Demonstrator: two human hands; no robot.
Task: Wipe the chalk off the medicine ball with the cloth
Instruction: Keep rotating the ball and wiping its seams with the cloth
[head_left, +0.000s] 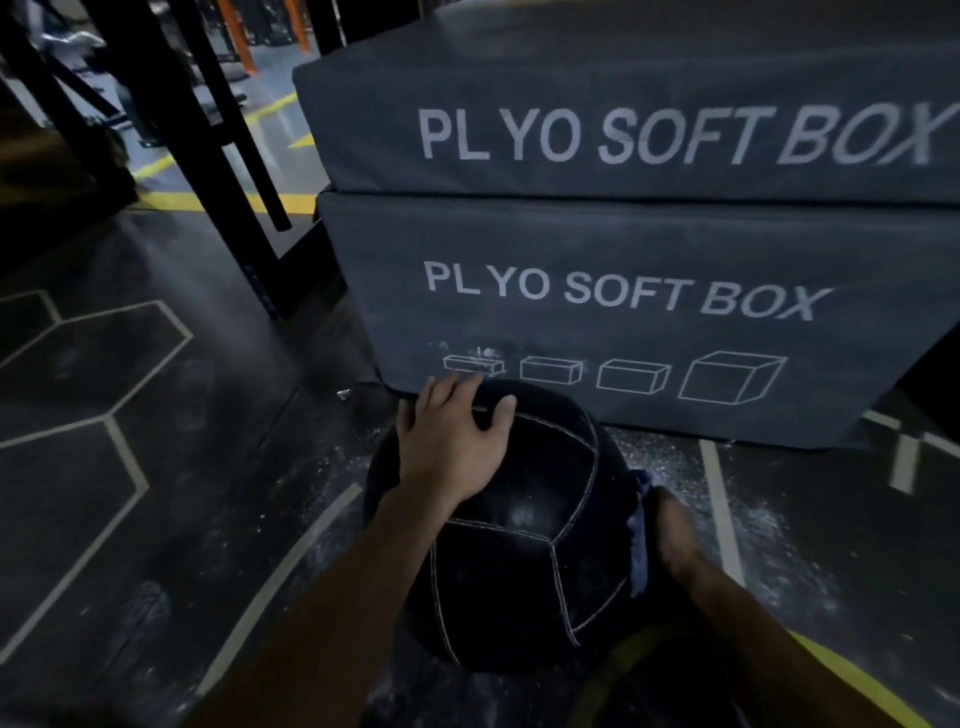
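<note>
A black medicine ball with white stitched seams sits on the dark gym floor at the lower middle. Faint white chalk smudges show on its upper panel. My left hand lies flat on the ball's top left, fingers spread and reaching over the far side. My right hand is at the ball's right side and presses a bluish cloth against it. Only a narrow edge of the cloth shows between hand and ball, and the fingers are blurred.
Two stacked grey plyo soft boxes stand right behind the ball. Chalk dust is scattered on the floor beside it. Black rack posts rise at the upper left. White hexagon lines and yellow stripes mark the floor.
</note>
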